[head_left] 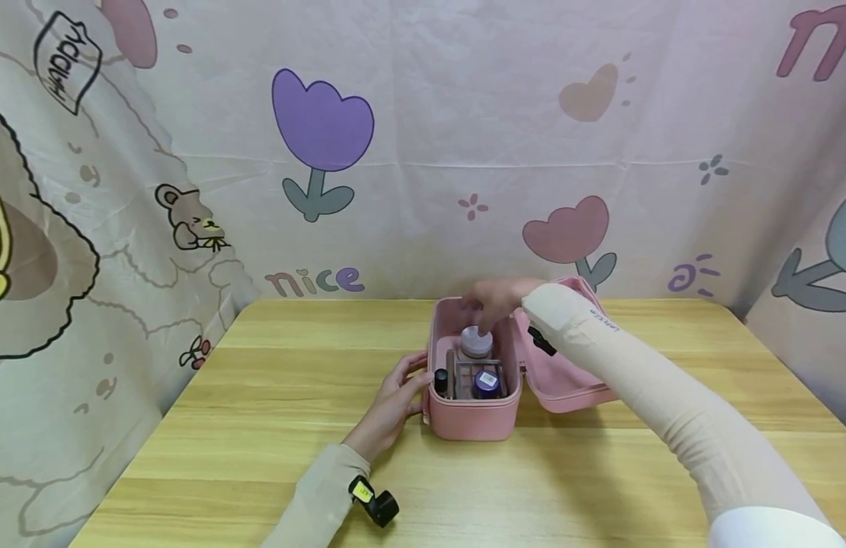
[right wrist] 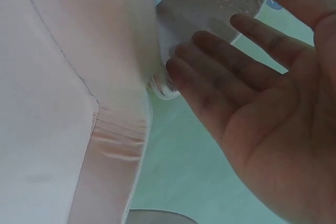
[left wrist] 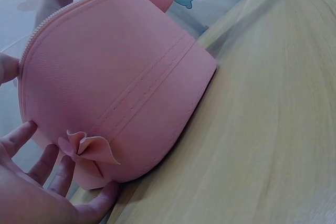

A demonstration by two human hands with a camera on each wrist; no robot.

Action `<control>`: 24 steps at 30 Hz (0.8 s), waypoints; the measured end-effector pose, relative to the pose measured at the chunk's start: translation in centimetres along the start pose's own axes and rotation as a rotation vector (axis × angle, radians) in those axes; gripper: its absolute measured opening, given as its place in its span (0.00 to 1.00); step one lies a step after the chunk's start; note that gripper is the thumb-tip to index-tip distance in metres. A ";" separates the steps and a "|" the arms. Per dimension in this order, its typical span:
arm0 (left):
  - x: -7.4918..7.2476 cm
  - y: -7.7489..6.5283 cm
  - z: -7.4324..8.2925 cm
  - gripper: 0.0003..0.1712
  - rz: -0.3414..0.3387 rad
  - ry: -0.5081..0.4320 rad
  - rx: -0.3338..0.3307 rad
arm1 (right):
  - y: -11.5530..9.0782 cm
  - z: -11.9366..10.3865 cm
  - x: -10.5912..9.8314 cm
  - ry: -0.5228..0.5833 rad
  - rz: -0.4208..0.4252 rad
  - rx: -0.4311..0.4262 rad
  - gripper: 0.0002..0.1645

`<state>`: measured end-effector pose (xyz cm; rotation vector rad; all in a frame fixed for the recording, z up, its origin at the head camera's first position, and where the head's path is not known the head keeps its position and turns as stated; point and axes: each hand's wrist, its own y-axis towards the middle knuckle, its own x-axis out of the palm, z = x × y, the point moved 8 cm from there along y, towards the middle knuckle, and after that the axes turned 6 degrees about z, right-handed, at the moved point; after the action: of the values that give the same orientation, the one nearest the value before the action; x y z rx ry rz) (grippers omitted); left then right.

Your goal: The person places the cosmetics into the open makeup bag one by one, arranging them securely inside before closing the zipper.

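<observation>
A pink zip-up cosmetic case (head_left: 472,420) stands unzipped on the table. Thumb at the rim, my left hand (head_left: 394,399) rests on its left side with fingers spread. In the left wrist view those fingers touch the wall beside a pink bow (left wrist: 92,148). My right hand (head_left: 494,298), blurred in the head view, reaches over the back of the case, fingertips close to a white-lidded jar (head_left: 476,342). The right wrist view shows its fingers extended and nothing held. A dark blue jar (head_left: 486,384), a black-capped bottle (head_left: 441,380) and a clear-topped palette (head_left: 464,378) lie inside.
The case's pink lid (head_left: 566,384) lies folded out to the right, under my right forearm. Wooden tabletop (head_left: 313,350) surrounds the case. Behind the table hangs a printed cloth (head_left: 423,228) with flowers and lettering.
</observation>
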<state>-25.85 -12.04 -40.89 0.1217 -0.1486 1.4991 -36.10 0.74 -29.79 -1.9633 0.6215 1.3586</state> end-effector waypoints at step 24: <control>-0.1 0.1 -0.2 0.31 0.016 0.001 -0.001 | -6.1 -0.5 -7.4 0.408 0.228 -0.128 0.35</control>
<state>-25.98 -12.06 -41.06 0.1194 -0.1495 1.5154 -34.11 4.50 -21.18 -2.3567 0.9945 1.1529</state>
